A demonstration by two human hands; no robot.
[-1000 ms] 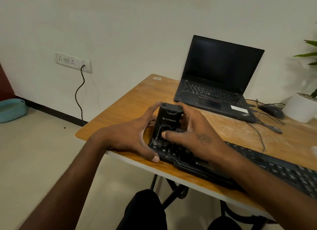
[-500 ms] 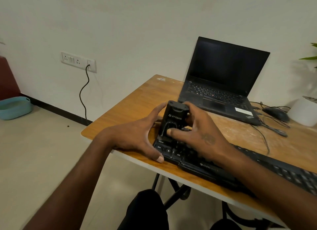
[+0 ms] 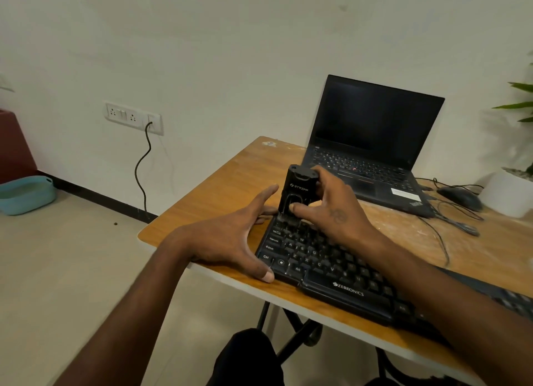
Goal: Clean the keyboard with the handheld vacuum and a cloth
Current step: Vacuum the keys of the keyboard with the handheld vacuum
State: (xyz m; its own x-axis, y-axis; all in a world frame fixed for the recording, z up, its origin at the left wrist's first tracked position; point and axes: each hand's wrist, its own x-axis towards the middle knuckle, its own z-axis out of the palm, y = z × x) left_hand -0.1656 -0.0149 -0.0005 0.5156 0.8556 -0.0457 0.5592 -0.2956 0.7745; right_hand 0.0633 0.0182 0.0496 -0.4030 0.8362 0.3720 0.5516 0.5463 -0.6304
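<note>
A black keyboard (image 3: 326, 273) lies along the near edge of the wooden table (image 3: 230, 178). A small black handheld vacuum (image 3: 297, 188) stands upright on the keyboard's far left corner, nozzle down on the keys. My right hand (image 3: 331, 209) grips the vacuum, thumb on its front and fingers curled behind it. My left hand (image 3: 230, 238) lies spread at the keyboard's left end, with its thumb against the near corner and its fingers stretched toward the far corner. I see no cloth.
An open black laptop (image 3: 372, 143) sits at the back of the table. A mouse (image 3: 458, 196) with loose cables and a white plant pot (image 3: 507, 195) are at the right. A wall socket (image 3: 132, 117) with a hanging cord and a blue basin (image 3: 26, 194) are to the left.
The vacuum in my right hand has shifted a little toward the keyboard's far left corner, uncovering more keys. My left hand stays at the keyboard's end. The view has drifted left.
</note>
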